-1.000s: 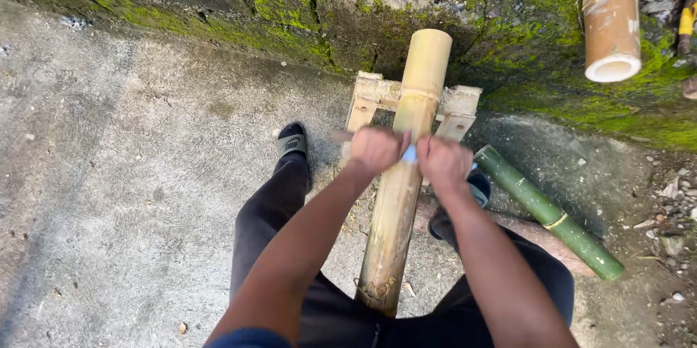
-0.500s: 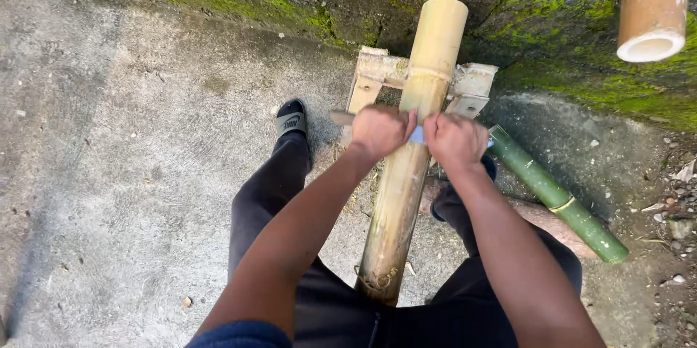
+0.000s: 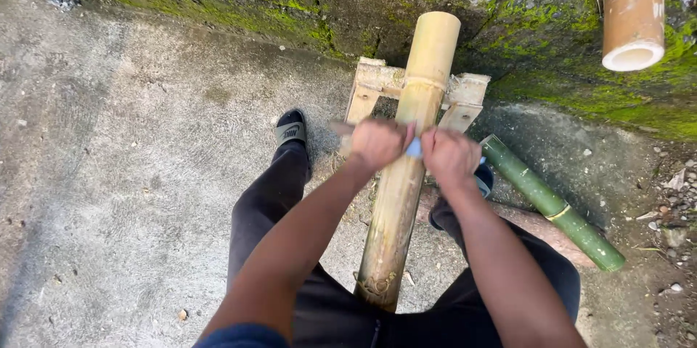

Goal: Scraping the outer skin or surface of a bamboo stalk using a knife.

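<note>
A long yellow bamboo pole (image 3: 396, 217) runs from between my legs up onto a small wooden stand (image 3: 368, 85). Both hands grip a drawknife-like blade (image 3: 414, 148) laid across the pole just below the stand. My left hand (image 3: 376, 143) closes on its left end, where a dark tip (image 3: 338, 128) sticks out. My right hand (image 3: 451, 157) closes on the right end. A pale blue part of the tool shows between the fists.
A mossy stone wall (image 3: 552, 36) rises behind the stand. A green bamboo length (image 3: 552, 204) lies on the concrete at right. Another tan bamboo end (image 3: 633, 18) juts in at top right. My sandalled left foot (image 3: 291, 130) rests beside the stand.
Both hands keep their grip on the blade and have slid a little down the pole toward me. The view has shifted slightly.
</note>
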